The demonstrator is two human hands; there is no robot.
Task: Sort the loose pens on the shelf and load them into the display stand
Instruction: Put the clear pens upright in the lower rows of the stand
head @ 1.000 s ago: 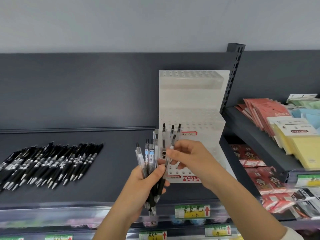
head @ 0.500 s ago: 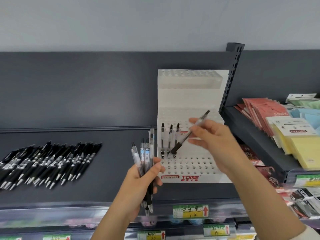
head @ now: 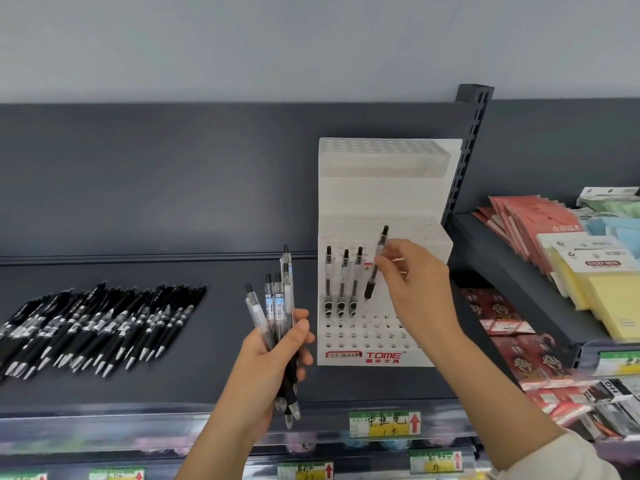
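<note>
1. Now the right hand (head: pixel 410 282) pinches a clear pen (head: pixel 376 263), black grip down, centre frame, above the white display stand (head: pixel 388 202).
2. Left hand (head: pixel 273 362) clutches a pen bundle (head: pixel 277 313).
3. Black pens (head: pixel 97 327) lie loose at left.

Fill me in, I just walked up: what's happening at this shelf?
A person is loading pens into a white perforated plastic display stand. The right hand pinches a clear pen with a black grip, tip down, beside three matching pens already standing in it. The left hand grips a bundle of similar clear pens. A row of black pens lies on the dark grey shelf.
</note>
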